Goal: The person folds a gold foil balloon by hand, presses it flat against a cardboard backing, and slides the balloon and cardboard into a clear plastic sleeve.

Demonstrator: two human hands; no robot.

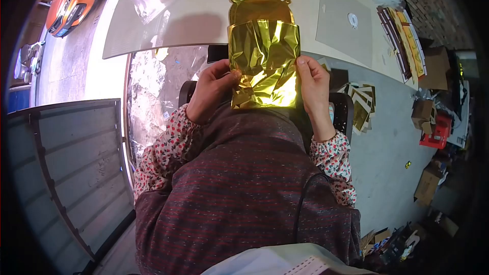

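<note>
A shiny gold foil bag (265,63) hangs upright over my lap, its surface creased and bright near the bottom. My left hand (216,84) pinches its left side edge between thumb and fingers. On the opposite edge, my right hand (311,79) grips it the same way, thumb in front. Out of the bag's top rises a flat gold jar-shaped piece (261,7) with small scrolled ears and a narrow cap bearing a red mark. Its lower part is hidden behind the foil.
The pale table (204,0) lies ahead, carrying a grey board (344,25) with a white tape roll (352,20), clear plastic film (145,2) and stacked strips (402,40). Gold-bordered sheets (362,104), cardboard boxes (425,114) and a red stool (437,131) are at right. A metal panel (76,163) stands left.
</note>
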